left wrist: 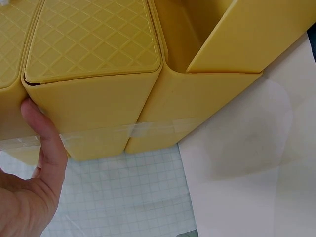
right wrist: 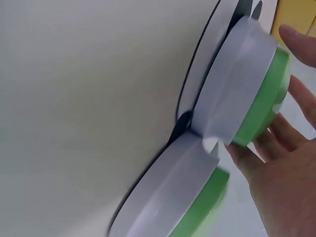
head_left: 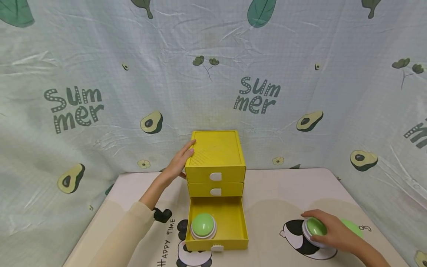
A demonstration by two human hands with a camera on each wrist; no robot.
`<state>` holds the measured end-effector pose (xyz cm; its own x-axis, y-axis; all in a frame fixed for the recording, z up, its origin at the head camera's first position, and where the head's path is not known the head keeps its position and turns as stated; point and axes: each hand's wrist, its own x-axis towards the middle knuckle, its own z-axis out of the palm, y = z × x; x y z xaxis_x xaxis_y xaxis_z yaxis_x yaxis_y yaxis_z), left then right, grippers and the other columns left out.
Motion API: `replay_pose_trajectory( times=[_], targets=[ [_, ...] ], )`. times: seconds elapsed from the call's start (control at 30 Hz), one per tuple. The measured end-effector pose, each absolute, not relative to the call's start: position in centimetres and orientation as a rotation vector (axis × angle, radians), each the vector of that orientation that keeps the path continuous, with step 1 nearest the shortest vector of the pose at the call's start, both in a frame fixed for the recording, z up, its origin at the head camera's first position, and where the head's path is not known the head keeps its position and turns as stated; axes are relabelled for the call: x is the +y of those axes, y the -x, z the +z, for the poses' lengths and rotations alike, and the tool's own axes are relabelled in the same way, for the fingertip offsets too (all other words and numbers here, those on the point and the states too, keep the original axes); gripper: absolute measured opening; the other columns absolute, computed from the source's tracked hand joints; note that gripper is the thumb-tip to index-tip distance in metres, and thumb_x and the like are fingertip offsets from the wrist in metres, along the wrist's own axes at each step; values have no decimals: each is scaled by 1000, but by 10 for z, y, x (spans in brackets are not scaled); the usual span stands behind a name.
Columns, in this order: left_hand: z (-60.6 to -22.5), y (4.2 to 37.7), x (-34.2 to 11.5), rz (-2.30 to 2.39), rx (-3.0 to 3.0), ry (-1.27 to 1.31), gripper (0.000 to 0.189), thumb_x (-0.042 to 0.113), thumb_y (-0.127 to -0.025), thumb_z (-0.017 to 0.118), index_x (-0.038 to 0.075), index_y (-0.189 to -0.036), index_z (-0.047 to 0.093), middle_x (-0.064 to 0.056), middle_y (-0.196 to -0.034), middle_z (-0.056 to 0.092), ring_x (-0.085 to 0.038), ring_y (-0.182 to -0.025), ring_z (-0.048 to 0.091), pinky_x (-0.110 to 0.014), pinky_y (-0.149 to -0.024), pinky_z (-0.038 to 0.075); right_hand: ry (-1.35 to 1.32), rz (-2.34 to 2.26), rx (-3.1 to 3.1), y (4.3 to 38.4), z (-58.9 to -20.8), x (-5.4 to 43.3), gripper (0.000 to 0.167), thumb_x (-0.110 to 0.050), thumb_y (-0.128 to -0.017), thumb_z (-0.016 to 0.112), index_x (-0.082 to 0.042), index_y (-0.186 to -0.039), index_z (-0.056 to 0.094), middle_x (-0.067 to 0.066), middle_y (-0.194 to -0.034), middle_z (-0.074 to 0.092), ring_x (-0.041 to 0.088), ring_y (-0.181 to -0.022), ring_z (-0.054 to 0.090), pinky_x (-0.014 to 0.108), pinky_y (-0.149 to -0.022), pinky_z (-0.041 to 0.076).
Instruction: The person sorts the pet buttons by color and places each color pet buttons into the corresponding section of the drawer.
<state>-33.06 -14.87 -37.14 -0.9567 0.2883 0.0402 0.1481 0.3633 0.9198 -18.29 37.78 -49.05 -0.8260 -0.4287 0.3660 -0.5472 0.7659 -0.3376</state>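
Note:
A yellow drawer cabinet (head_left: 217, 148) stands at the back middle of the table, its bottom drawer (head_left: 230, 222) pulled out. In that drawer's left side sits a green-topped white push button (head_left: 202, 225). My left hand (head_left: 176, 163) rests on the cabinet's left side and top edge; in the left wrist view its thumb lies fairly straight against the side wall. At the right, my right hand (head_left: 333, 230) grips a second green-topped push button (right wrist: 237, 84) with curled fingers and thumb about its dome. A third such button (right wrist: 173, 192) stands right beside it, partly hidden by the hand in the head view.
The two upper drawers (head_left: 203, 190) are closed, with white tabs. Clear tape (left wrist: 98, 132) runs along the cabinet's side. A printed cloth (head_left: 213, 92) hangs behind and beside the table. Panda pictures and lettering are printed on the pale tabletop (head_left: 267, 207).

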Motion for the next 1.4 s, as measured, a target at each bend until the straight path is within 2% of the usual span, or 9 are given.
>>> replay_pose_trajectory(
  times=[0.13,0.3,0.5,0.7,0.83,1.13,1.27,1.4],
  targets=[
    [-372,331,-149,1651,2492,-396,61,58,-109,32,40,-165,18,-15,-170,26,-46,-125,58,-48,-66,63,-675,615,-2725,177,-490,383,71,-26,-62,97,-20,-127,68,-1,-121,71,-7,-109,58,17,-81,52],
    [-372,331,-149,1648,2497,-387,60,57,-109,32,41,-165,18,-15,-170,25,-45,-124,58,-47,-66,63,-657,648,-2733,176,-493,388,69,-25,-62,97,-22,-124,68,-5,-119,71,-8,-106,57,16,-79,50],
    [-372,330,-148,1656,2494,-398,60,57,-109,33,40,-165,18,-14,-170,25,-45,-123,59,-48,-66,63,-778,648,-2659,179,-498,392,66,-19,-60,97,-20,-121,70,-4,-115,71,-8,-107,57,9,-81,45],
    [-374,331,-149,1649,2499,-390,60,58,-109,32,41,-165,19,-14,-170,25,-44,-123,60,-48,-66,63,-788,578,-2715,183,-490,384,62,-26,-65,97,-19,-121,71,0,-118,72,-2,-109,60,16,-81,52],
    [-373,331,-148,1647,2498,-383,60,58,-108,33,41,-165,19,-13,-170,26,-44,-122,60,-47,-66,63,-799,620,-2815,190,-476,368,59,-32,-73,93,-18,-126,70,4,-126,70,5,-114,62,21,-85,55],
    [-372,331,-148,1644,2499,-378,60,59,-108,33,43,-164,19,-10,-172,22,-45,-125,58,-46,-66,63,-964,643,-2874,219,-447,308,57,-32,-80,88,-18,-131,68,8,-135,66,29,-119,64,30,-89,57],
    [-371,331,-147,1634,2508,-382,61,58,-108,34,41,-165,19,-11,-173,20,-46,-126,57,-48,-66,64,-1029,681,-2874,228,-436,279,55,-34,-83,86,-21,-133,67,8,-139,64,28,-120,63,34,-94,58],
    [-371,331,-148,1633,2509,-383,61,58,-108,34,40,-165,18,-12,-172,21,-46,-127,57,-49,-67,64,-1137,719,-2825,234,-426,251,55,-32,-84,86,-24,-134,66,2,-141,62,25,-122,62,35,-97,58]
  ],
)
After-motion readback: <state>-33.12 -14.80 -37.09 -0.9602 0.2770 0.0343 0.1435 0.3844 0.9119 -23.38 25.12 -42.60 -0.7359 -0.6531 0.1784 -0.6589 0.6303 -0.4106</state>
